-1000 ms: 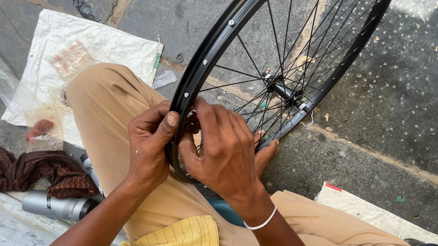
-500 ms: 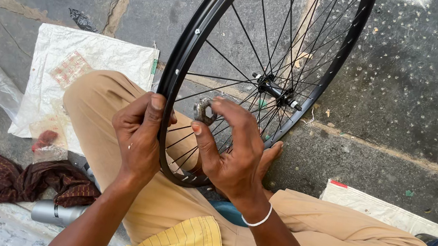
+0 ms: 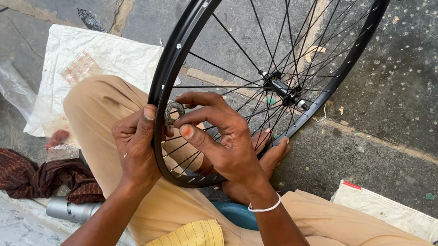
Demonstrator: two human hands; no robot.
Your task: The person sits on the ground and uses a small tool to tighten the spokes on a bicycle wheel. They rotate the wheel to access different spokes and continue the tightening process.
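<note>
Black bicycle wheel rim [image 3: 164, 75] stands upright across the lap. Left hand [image 3: 136, 145] clamps the rim; right hand [image 3: 228, 141] pinches a small round metal tool [image 3: 173, 112] against it. Risk: the tool could slip off, rounding the fitting.

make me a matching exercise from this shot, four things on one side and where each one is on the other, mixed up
Things:
1. small round metal tool
2. dark red cloth
3. white bracelet
4. silver can

Places:
A. on the wrist of the right hand
B. lying on the ground beside the cloth, near the person's knee
C. pinched in fingertips at the black wheel rim, next to the left hand
D. crumpled on the ground at lower left

Pairs: 1-C, 2-D, 3-A, 4-B
</note>
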